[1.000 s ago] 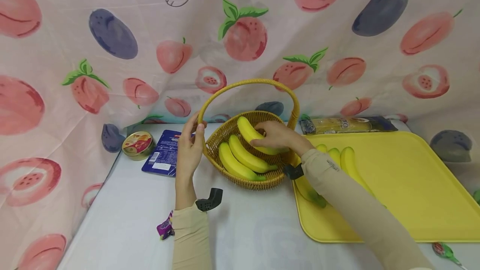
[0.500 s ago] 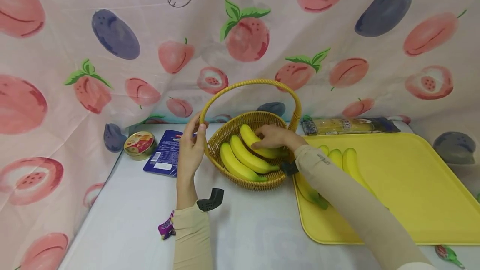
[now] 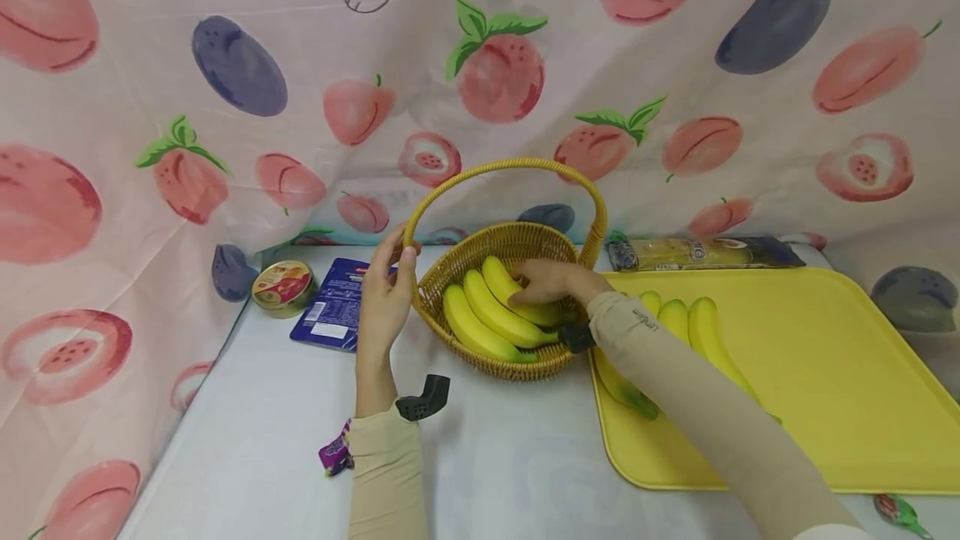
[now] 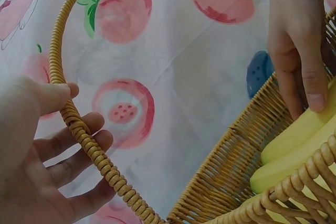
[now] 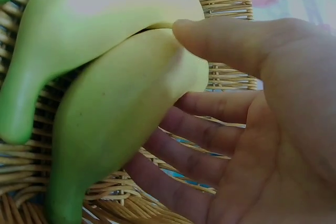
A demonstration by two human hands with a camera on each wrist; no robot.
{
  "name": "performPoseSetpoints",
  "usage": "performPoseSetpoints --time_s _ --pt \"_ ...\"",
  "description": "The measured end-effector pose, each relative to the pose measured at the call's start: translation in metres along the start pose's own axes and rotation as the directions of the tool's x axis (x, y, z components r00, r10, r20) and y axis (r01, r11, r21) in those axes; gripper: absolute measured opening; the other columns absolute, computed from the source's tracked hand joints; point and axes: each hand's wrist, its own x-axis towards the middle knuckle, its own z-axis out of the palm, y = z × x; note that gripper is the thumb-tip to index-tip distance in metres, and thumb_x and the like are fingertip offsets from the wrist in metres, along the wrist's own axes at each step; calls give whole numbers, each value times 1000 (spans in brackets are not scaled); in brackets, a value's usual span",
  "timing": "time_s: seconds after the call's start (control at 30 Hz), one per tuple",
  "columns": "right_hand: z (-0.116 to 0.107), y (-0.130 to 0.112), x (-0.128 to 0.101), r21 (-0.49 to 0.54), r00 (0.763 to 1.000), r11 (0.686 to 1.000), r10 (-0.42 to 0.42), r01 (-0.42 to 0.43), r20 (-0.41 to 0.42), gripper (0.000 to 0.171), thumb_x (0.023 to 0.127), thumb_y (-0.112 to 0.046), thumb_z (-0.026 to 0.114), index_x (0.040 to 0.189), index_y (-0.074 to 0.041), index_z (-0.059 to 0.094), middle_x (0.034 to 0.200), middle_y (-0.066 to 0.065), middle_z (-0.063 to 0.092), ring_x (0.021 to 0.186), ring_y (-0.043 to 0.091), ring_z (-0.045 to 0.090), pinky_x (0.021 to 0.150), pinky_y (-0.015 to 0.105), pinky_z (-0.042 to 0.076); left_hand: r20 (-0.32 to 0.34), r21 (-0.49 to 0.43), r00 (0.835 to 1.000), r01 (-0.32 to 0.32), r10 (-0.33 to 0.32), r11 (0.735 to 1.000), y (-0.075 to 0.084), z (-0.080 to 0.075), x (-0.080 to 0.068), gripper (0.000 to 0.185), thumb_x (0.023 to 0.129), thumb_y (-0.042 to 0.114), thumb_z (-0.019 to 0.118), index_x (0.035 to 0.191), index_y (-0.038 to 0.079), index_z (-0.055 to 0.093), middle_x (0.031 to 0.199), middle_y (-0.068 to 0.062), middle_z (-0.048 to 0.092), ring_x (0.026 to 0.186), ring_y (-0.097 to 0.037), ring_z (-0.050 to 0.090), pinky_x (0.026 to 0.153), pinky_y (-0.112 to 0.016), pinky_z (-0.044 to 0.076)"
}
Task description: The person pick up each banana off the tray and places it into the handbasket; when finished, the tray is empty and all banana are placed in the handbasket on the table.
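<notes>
A yellow wicker basket [image 3: 491,369] stands mid-table, several bananas [image 3: 480,327] lying side by side in it. My left hand [image 3: 385,302] holds the left side of its arched handle [image 4: 105,166], thumb on one side and fingertips curling round the other. Inside the basket, my right hand [image 3: 551,282] grips the rightmost banana [image 5: 115,103]. Its thumb presses the banana's upper end while the fingers reach along the far side. That banana lies against its neighbour [image 5: 100,19], its green stem toward the basket's near right wall.
Right of the basket, a yellow tray [image 3: 840,373] bears more bananas [image 3: 708,332], partly under the right forearm. Behind it lies a long packet [image 3: 697,254]. At left are a round tin [image 3: 283,288], a blue pouch [image 3: 326,307] and a purple wrapper [image 3: 335,452]. A lollipop [image 3: 896,513] lies front right.
My right hand has lowered the banana into the basket, down beside the others. The left hand stays on the handle. The whole view has shifted slightly.
</notes>
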Motion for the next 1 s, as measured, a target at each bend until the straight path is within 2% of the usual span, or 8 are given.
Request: performPoseSetpoints --time_s 0.2,0.27,0.37,0.43,0.6,0.67,0.8,1.0 --pt "-1 0 -10 39 998 999 -11 14 -56 61 96 -34 52 146 -5 33 132 14 55 112 24 55 92 40 46 -8 19 1000 10 -10 1000 0 1 -1 39 100 28 45 138 19 47 120 -12 58 115 -22 54 90 -39 46" --pt "-1 1 -16 52 995 998 -31 36 -96 58 96 -33 52 145 -7 35 126 12 58 106 22 57 87 38 46 -18 23 1000 6 -5 1000 -1 1 -1 39 100 29 45 137 20 48 119 -11 56 114 -21 54 89 -39 47" --pt "1 6 -24 67 984 994 -78 89 -159 53 97 -31 51 143 -9 40 123 11 60 106 22 58 88 40 48 -50 11 999 -4 4 1000 -2 3 0 37 99 27 47 135 19 51 121 -11 50 114 -21 53 90 -41 47" --pt "2 10 -31 85 974 989 -105 124 -199 51 97 -31 51 142 -9 42 124 11 59 110 24 57 91 42 48 -70 -15 998 2 -3 1000 6 5 -1 36 99 21 48 135 14 52 124 -15 45 115 -23 50 92 -42 46" --pt "9 18 -49 141 943 974 -131 180 -306 50 97 -31 51 139 -6 44 122 13 59 110 27 57 92 43 48 -126 -90 992 -26 15 996 23 8 -3 36 96 8 51 132 3 50 124 -18 46 113 -21 47 91 -33 45" --pt "12 21 -56 159 929 968 -129 194 -346 48 97 -31 51 138 -7 45 121 12 59 109 25 57 91 42 48 -141 -111 990 -46 30 993 21 8 -3 36 95 7 52 131 1 49 122 -18 49 111 -18 48 87 -28 44" --pt "20 27 -71 203 898 951 -129 231 -420 43 98 -30 51 135 -10 49 121 11 60 107 23 57 89 42 49 -128 -147 992 -38 19 988 24 9 -5 36 96 7 51 130 -5 46 125 -21 49 112 -18 47 87 -24 43" --pt "30 35 -94 255 853 924 -122 284 -507 38 98 -31 51 132 -14 52 121 6 60 107 22 56 90 43 48 -112 -180 993 -56 36 982 24 13 -6 36 97 2 45 133 -3 43 125 -15 46 115 -20 43 84 -22 41"
